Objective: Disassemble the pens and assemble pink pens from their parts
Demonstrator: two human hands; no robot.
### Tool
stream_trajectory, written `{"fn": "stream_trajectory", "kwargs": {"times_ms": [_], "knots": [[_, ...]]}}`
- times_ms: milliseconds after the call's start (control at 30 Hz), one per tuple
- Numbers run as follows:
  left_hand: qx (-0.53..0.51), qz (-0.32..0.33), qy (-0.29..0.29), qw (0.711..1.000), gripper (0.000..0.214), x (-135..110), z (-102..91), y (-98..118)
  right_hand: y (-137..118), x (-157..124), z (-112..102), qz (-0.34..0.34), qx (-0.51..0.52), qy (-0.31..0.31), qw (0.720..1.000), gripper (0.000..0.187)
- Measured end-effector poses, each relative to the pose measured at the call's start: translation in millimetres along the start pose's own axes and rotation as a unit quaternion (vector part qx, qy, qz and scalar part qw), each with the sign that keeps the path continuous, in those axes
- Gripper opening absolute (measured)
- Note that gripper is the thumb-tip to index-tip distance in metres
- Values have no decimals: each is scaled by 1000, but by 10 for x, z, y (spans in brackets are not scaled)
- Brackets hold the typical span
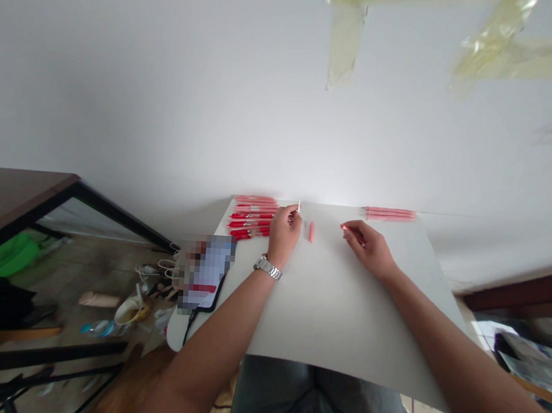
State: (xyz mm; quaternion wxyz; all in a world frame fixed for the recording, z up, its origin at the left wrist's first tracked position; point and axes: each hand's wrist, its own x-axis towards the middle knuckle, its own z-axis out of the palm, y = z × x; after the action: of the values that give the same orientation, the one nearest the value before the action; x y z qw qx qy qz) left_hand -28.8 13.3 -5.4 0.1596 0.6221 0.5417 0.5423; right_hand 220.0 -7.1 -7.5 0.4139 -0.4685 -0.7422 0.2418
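My left hand (pixel 286 227), with a metal watch at its wrist, is closed around a thin white stick (pixel 299 206) that looks like a pen refill and points up. Just right of it, a short pink pen barrel piece (pixel 311 232) lies on the white table (pixel 326 297). A tiny thin part (pixel 305 224) lies beside that piece, too small to name. My right hand (pixel 369 244) is pinched on a small red pen piece (pixel 344 227), apart from the table's other parts. Several red and pink pens (pixel 252 216) lie in a stack left of my left hand, which partly hides their ends.
A few pink pens (pixel 390 214) lie together at the table's back right, by the wall. A phone (pixel 211 271) with a cable rests on the left edge, its screen blurred. Left of the table stands a dark-framed table (pixel 25 182); a bottle (pixel 98 328) lies on the floor.
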Motion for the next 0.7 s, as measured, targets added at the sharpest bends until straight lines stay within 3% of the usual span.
{"fn": "stream_trajectory", "kwargs": {"times_ms": [233, 700], "knots": [[50, 15, -38, 998, 29, -39, -5, 10, -6, 1, 1, 4, 5, 2, 1000, 40], [102, 28, -88, 991, 19, -61, 6, -17, -14, -2, -7, 1, -9, -2, 1000, 39]]}}
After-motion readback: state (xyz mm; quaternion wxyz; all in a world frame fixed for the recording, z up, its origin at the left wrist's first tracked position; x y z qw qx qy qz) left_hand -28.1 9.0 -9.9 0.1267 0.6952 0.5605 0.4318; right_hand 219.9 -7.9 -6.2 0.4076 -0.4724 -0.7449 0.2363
